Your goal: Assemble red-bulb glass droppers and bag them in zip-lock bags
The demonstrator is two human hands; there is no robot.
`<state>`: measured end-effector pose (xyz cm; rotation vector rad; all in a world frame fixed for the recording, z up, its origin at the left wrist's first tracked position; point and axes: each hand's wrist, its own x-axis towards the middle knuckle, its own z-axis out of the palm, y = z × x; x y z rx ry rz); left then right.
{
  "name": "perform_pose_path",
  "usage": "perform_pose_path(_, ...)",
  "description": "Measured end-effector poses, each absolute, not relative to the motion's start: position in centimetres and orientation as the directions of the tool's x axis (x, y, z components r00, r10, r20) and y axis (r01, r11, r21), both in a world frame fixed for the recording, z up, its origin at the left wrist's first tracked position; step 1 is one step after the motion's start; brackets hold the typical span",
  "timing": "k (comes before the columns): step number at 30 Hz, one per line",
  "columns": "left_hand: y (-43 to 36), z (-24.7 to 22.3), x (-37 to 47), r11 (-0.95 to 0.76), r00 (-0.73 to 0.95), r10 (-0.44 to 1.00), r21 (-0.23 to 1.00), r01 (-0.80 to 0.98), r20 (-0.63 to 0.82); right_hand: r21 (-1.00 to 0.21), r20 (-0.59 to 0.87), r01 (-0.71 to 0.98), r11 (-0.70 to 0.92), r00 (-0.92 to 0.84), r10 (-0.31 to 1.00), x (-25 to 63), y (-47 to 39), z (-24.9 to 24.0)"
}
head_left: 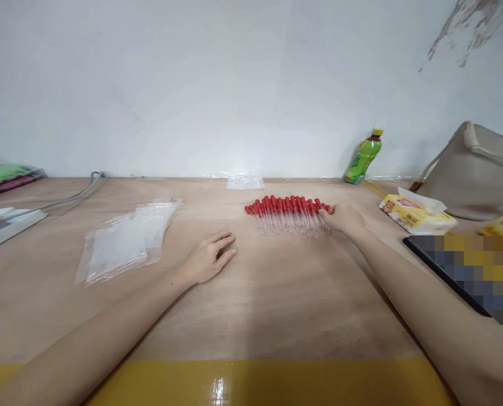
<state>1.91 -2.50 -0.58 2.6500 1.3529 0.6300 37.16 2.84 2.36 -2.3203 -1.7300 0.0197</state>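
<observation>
A row of clear, thin droppers with red rubber bulbs (291,206) lies side by side on the wooden table, bulbs toward the wall. At the right end of this row is my right hand (343,219), its thumb and fingers pinched at a red-bulbed dropper (328,208); the fingers partly cover it. My left hand (212,258) rests on the table left of the row, fingers apart and holding nothing. Farther left lies an overlapping pile of clear zip bags (127,239) with white panels.
Against the wall stand a green bottle (363,158) and a beige bag (467,169). A yellow tissue pack (418,213) and a dark-edged tablet-like object (450,276), its surface blurred, lie right. Another small bag (245,182) lies at the back. A grey cable (71,197) runs left.
</observation>
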Motion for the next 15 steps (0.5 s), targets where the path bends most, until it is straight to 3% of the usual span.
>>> perform_pose_path(6, -2.8, -0.5, 1.4, -0.593, 0.52, 0.8, 0.265, 0.76, 0.299, -0.208, 0.127, 0.938, -0.276, 0.306, 0.944, 37.2, 2.6, 2.5)
perform_pose_path(12, -2.9, -0.3, 1.6, -0.567, 0.475, 0.811, 0.258, 0.783, 0.342, -0.258, 0.335, 0.947, -0.191, 0.273, 0.902, 35.4, 1.9, 2.6)
perform_pose_path(15, -2.7, 0.5, 0.9, -0.448, 0.356, 0.831, 0.133, 0.884, 0.428, -0.315, 0.474, 0.948, -0.032, 0.187, 0.86, 32.7, 0.9, 2.0)
